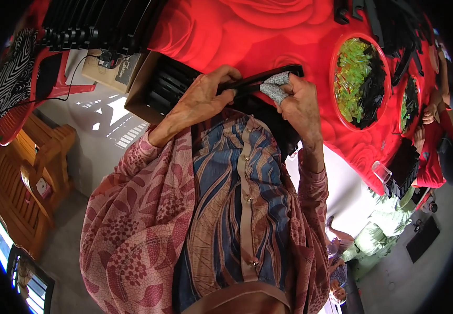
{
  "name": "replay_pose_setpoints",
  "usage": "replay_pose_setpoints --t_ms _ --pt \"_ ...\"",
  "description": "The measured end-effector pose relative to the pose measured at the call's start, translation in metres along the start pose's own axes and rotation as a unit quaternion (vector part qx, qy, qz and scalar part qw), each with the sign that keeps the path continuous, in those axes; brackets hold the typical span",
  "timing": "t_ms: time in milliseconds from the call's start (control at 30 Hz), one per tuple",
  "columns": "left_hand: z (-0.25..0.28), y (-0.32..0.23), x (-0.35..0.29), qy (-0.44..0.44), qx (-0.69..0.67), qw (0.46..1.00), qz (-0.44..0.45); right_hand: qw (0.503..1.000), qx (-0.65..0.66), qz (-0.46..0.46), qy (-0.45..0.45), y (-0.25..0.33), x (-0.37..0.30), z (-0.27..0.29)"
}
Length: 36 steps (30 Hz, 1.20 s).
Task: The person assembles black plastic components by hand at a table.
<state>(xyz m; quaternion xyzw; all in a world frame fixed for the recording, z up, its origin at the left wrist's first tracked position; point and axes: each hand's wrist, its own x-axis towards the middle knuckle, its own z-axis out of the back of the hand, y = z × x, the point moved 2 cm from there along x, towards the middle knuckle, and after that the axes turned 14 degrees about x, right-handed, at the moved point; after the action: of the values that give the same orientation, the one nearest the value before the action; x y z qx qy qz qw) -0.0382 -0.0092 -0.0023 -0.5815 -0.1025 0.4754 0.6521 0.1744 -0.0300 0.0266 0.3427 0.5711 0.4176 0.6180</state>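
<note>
My left hand [200, 99] pinches one end of a long, narrow black plastic piece [255, 80] in front of my chest. The other end is in my right hand [301, 104], whose fingers are closed around it. Grey wrapping [275, 88] covers a finger or two of that hand. The piece lies slanted, its right end higher in the view, over the near edge of the red table. Its exact kind cannot be made out. Beside my left wrist stands an open cardboard box [136, 97] with several long black pieces [171, 83] inside.
On the red-covered table [310, 47], a round red tray [335, 99] holds yellow-green clear pieces and black pieces. A smaller tray [419, 104] is beyond it. Black parts [98, 23] line the far left; more [394, 31] lie far right. Other people's hands [429, 112] show at right.
</note>
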Motion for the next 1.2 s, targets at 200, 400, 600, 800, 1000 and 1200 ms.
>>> replay_pose_setpoints --t_ms 200,400,600,800,1000,1200 --pt "-0.001 0.0 -0.001 -0.025 0.039 0.999 -0.027 0.999 0.018 0.035 0.0 -0.007 0.001 -0.003" --pt "-0.001 -0.001 -0.002 -0.039 0.063 0.997 -0.037 0.997 -0.046 0.062 -0.009 -0.021 0.005 -0.001" --pt "-0.005 -0.001 -0.002 -0.055 0.078 0.994 -0.044 0.994 -0.032 0.102 -0.033 -0.024 0.004 -0.006" --pt "-0.006 -0.006 -0.002 -0.064 0.1 0.993 -0.011 0.991 0.007 0.125 -0.049 -0.02 0.002 -0.012" --pt "-0.003 -0.013 0.0 -0.074 0.165 0.984 0.002 0.992 0.024 0.114 -0.049 -0.018 0.002 -0.01" --pt "-0.005 -0.018 0.001 -0.093 0.203 0.975 -0.012 0.992 0.029 0.108 -0.063 -0.004 -0.003 -0.017"
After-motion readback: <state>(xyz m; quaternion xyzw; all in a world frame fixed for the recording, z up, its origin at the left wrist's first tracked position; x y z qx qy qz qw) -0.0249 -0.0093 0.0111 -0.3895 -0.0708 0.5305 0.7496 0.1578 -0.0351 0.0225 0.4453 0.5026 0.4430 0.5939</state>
